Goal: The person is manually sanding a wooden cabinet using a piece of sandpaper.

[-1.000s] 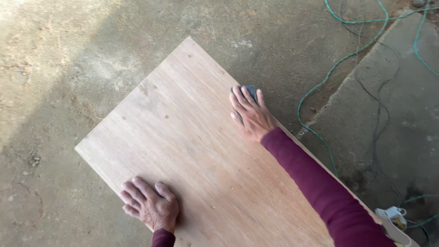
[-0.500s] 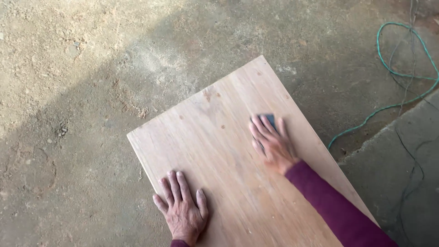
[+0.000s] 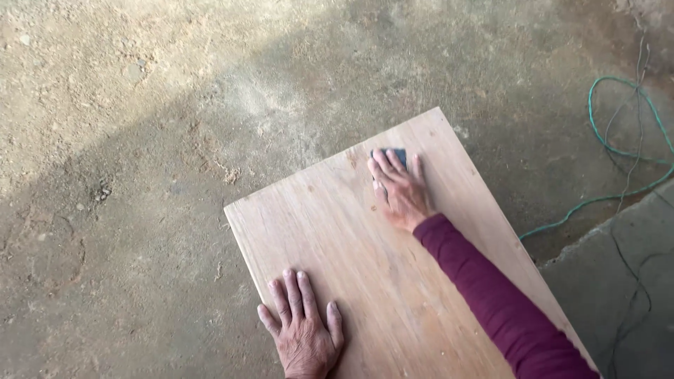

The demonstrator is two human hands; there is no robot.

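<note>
Plywood board (image 3: 393,281): right hand (image 3: 399,191) pressing dark pad (image 3: 397,154) slid farther up; left hand (image 3: 303,330) flat, open

Maroon long sleeve (image 3: 491,295), bare hands
</note>
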